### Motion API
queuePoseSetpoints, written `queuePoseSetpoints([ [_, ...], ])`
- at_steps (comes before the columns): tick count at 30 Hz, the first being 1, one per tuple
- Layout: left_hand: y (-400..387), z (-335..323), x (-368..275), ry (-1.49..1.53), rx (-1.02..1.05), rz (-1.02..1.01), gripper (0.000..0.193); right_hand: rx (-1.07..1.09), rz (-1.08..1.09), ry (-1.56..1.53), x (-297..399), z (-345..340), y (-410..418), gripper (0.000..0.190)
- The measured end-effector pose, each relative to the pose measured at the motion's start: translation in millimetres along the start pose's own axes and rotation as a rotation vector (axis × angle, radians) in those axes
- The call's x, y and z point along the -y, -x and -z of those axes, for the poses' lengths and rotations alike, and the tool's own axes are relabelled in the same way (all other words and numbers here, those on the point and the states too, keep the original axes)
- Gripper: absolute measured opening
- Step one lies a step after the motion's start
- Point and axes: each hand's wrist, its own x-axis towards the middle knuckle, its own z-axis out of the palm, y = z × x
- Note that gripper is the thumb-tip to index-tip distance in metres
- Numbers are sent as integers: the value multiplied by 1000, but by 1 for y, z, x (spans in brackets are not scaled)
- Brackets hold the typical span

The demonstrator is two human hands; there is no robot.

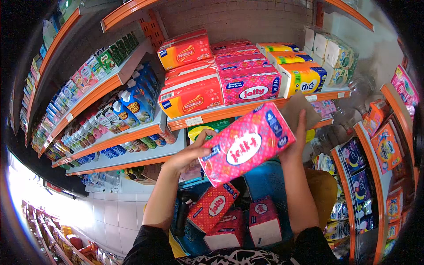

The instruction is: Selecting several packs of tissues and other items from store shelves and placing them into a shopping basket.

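Observation:
Both my hands hold a pink Jolly tissue pack, tilted up to its right in front of the shelf. My left hand grips its left end, and my right hand holds the right end. A grey-brown cloth or sheet shows at my right fingers; how it is held is unclear. Below, a blue basket contains several Jolly packs and a black handled device. On the shelf stand stacked Jolly packs, between red tissue packs and yellow Nice packs.
Drink shelves run along the left, with cartons and bottles. Shelf edges and packaged goods stand close on the right. White wrapped packs sit at the shelf's far right. Floor tiles show lower left.

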Motion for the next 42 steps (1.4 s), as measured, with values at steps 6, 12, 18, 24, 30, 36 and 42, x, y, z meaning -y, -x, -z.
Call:
queuePoseSetpoints([
  [6, -2, -31, -21, -455, -152, -236, 92, 145, -349, -288, 2, 6, -6, 58],
  [12, -43, -63, -62, -1308, -575, -850, 79, -118, -474, -50, -18, 37, -25, 53],
  [18, -148, -12, -132, -1451, -584, -942, 75, -63, -484, 40, -8, 20, -16, 53],
  [24, -217, 29, -132, -1834, -587, -566, 84, -49, -495, 18, -4, 24, -17, 51],
  [30, -228, 16, -130, -1976, -614, -466, 92, -59, -492, 11, 0, 25, -20, 52],
  [36, -231, 40, -131, -2028, -580, -610, 86, -72, -493, 11, -1, 22, -21, 53],
  [42, -202, 8, -134, -2031, -604, -936, 60, -87, -488, 7, 1, 20, -20, 52],
])
